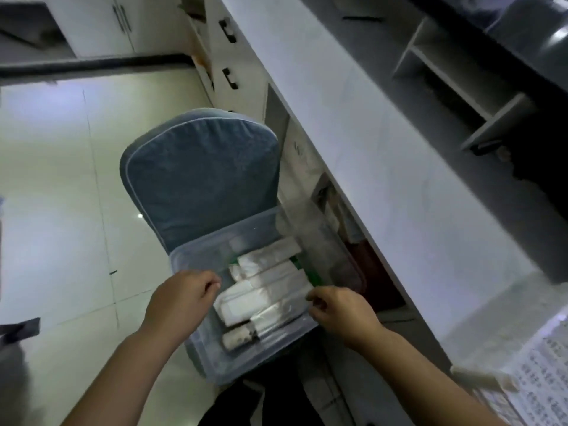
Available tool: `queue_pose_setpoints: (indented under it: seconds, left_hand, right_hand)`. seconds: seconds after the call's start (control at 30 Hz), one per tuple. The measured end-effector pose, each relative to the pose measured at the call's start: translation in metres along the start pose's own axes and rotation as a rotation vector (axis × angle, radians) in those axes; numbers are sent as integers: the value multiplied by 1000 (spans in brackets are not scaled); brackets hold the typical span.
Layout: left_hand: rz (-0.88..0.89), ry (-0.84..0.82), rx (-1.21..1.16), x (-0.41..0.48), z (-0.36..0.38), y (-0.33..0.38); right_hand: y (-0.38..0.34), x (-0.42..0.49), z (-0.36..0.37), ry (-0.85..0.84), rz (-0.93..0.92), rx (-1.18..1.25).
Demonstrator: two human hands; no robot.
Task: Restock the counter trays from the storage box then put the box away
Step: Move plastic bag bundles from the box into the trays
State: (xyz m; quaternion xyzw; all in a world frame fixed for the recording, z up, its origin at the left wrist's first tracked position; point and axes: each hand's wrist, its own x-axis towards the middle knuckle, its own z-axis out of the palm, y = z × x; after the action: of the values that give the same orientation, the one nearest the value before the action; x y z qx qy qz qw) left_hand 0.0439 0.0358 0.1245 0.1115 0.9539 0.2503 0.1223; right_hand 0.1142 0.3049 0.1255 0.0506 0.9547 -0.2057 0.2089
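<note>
A clear plastic storage box [212, 361] sits on the seat of a blue padded chair [199, 167], just below me. Inside lie several white wrapped packets [264, 290] and something green [313, 276] along the right side. My left hand [184, 298] is curled over the box's left rim. My right hand [338, 310] is curled at the right rim, fingertips touching the end of a packet. A translucent lid [322, 241] stands tilted beside the box, against the counter's underside.
A long pale counter [384, 155] runs along the right, with a grey shelf organiser [445, 66] on it and a printed sheet [538, 382] at the near end. Open storage space [381, 281] shows under the counter. White cabinets [101, 23] stand across the tiled floor [52, 195].
</note>
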Motion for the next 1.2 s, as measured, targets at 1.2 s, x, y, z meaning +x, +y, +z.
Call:
queue_pose_setpoints:
  seconds: [1.2]
  left_hand:
    - [-685,-73,-473,42,137,-40]
  right_hand:
    - [42,212,157,-331,-14,137]
